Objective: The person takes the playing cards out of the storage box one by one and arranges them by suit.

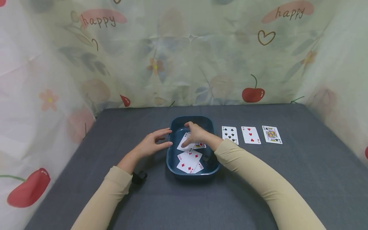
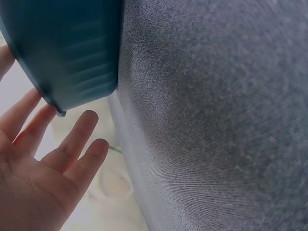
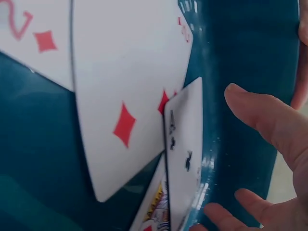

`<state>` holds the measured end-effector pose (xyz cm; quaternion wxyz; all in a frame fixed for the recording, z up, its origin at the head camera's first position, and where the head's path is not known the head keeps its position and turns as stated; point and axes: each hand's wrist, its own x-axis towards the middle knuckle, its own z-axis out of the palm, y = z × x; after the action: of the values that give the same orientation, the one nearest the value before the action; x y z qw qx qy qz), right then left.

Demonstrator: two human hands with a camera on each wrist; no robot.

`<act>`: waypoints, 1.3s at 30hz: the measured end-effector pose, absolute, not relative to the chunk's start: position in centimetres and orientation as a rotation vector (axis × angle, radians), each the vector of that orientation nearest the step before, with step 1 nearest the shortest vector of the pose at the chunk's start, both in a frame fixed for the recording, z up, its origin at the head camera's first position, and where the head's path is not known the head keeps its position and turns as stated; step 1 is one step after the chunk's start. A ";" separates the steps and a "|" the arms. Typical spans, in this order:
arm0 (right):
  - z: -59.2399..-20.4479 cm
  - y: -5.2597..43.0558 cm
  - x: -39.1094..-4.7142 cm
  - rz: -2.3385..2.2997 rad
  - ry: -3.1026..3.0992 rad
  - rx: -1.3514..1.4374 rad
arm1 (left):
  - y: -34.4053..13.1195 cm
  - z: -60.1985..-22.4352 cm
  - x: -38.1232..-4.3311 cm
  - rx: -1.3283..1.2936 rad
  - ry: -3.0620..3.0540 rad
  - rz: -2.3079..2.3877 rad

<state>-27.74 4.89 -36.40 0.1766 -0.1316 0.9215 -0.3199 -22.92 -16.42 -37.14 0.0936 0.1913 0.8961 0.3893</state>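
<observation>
A dark blue tray (image 1: 169,167) holds several overlapping playing cards. My left hand (image 1: 152,143) is at the tray's left side; in the left wrist view its spread fingers (image 2: 79,132) reach the rim. Over the cards in the tray is my right hand (image 1: 197,133), thumb and fingers spread apart. In the right wrist view nothing sits between that thumb (image 3: 257,108) and the fingers. Nearest to it is a black-suit ace (image 3: 185,144), leaning along the tray wall. Diamond cards (image 1: 189,157) lie toward the near end, and a face card (image 1: 200,146) lies partly under the ace.
Right of the tray, a seven of spades (image 1: 230,133), a three of hearts (image 1: 251,135) and a black-suit face card (image 1: 272,134) lie face up in a row on the grey table (image 1: 244,198). A patterned curtain (image 1: 184,80) hangs behind the table.
</observation>
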 end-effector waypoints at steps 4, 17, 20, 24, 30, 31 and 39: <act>-36.6 4.8 -27.7 -0.768 2.632 -0.368 | -16.4 -37.1 -22.9 0.568 2.663 1.153; -37.1 4.5 -27.2 -0.616 2.683 -0.383 | -16.4 -37.3 -23.0 0.547 2.670 1.139; -37.1 4.5 -27.2 -0.612 2.688 -0.386 | -16.4 -37.4 -23.0 0.551 2.675 1.132; -37.1 4.5 -27.2 -0.610 2.690 -0.389 | -16.5 -37.4 -23.0 0.549 2.680 1.126; -37.0 4.4 -27.1 -0.625 2.687 -0.402 | -16.4 -37.4 -23.0 0.553 2.678 1.127; -37.0 4.4 -27.1 -0.627 2.687 -0.405 | -16.4 -37.4 -23.0 0.552 2.676 1.130; -36.8 4.4 -26.9 -0.535 2.687 -0.461 | -16.5 -37.2 -23.0 0.565 2.673 1.130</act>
<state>-26.93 4.45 -36.83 0.1808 -0.1633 0.9512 -0.1893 -22.96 -16.46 -37.20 0.0923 0.1903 0.9002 0.3807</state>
